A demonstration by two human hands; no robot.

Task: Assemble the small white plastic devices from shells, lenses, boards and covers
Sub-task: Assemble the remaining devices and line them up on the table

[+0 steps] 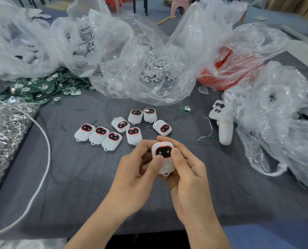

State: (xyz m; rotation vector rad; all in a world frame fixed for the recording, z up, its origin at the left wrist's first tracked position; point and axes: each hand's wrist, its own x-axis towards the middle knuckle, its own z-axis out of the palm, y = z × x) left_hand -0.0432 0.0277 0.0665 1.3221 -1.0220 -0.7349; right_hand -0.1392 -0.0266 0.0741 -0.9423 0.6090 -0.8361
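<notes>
Both hands, left hand [135, 171] and right hand [187, 175], grip one white device [163, 152] between them, thumbs on its black, red-rimmed face. Eight finished devices [134, 136] lie on the grey table [77, 177] just beyond the fingertips.

Single wide-angle view from the person's head, facing forward and down over the near edge of a grey table [77, 177]. The left hand [137, 169] and right hand [187, 175], gripping a white device [163, 152], lie closest, at lower centre; plastic bags [131, 51] fill the upper half, stools [179, 1] the top edge, farthest off.
</notes>
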